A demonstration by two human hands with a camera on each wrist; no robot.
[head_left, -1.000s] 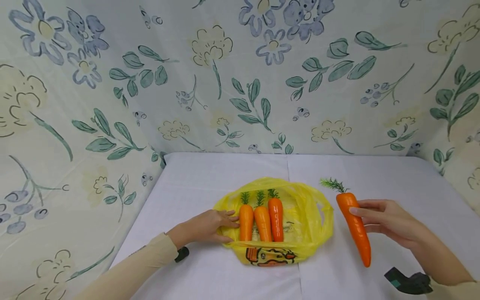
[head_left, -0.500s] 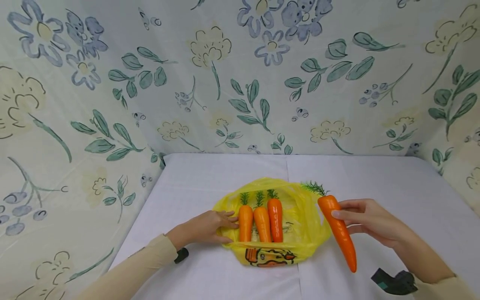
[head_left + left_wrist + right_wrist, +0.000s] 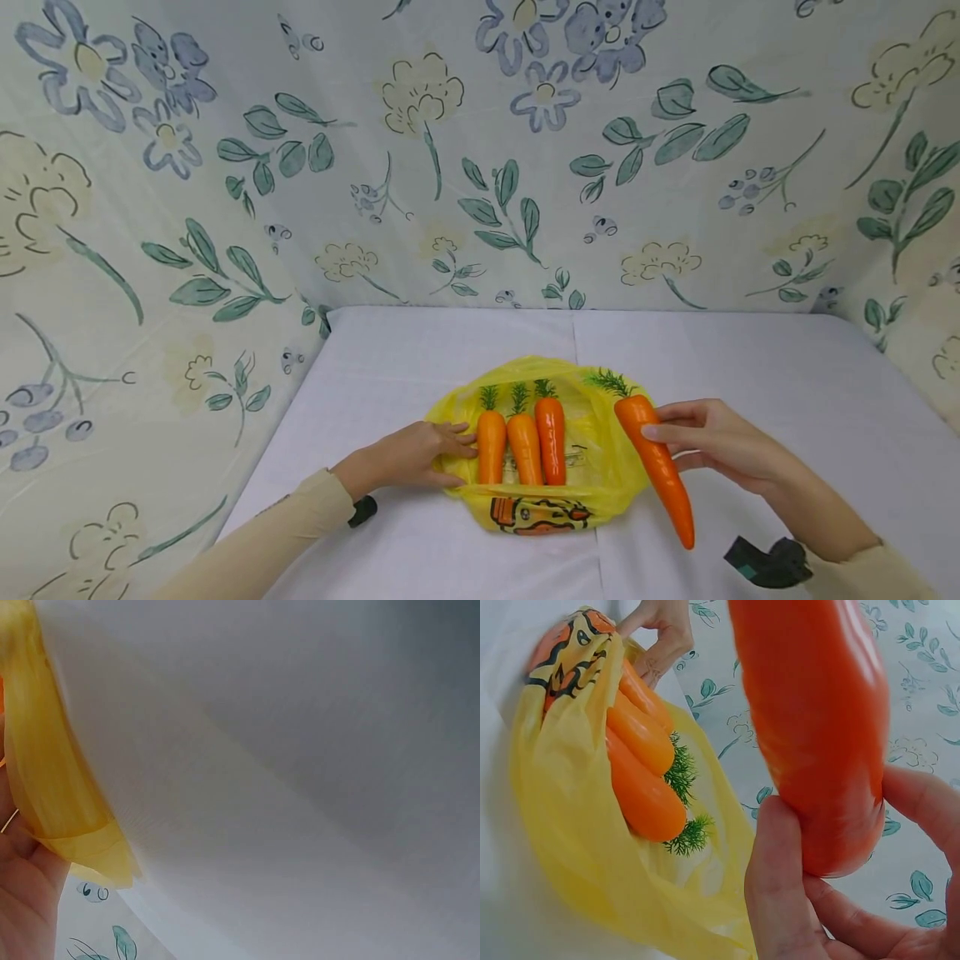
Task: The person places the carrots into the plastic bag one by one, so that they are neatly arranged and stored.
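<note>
A yellow plastic bag [image 3: 611, 450] lies on the table with its mouth spread wide. Side by side inside it are three orange carrots, [image 3: 491, 446] the left one, with green tufts pointing away from me; their lower ends are hidden behind the bag's printed front. My left hand [image 3: 412, 454] holds the bag's left rim, fingers reaching over the edge beside the left carrot. Over the bag's right edge, my right hand [image 3: 712, 437] pinches another carrot [image 3: 660, 471] between thumb and fingers. That carrot is tilted, its leafy top toward the bag and its tip toward me.
White cloth covers the table [image 3: 420, 350]. A floral curtain [image 3: 495, 150] rises behind it and along both sides. Dark wrist-worn devices show below each hand, the right one [image 3: 768, 562] near the front edge.
My right hand has moved left with the carrot, from beside the bag to over its right edge. The left hand and the carrots in the bag stay in place.
</note>
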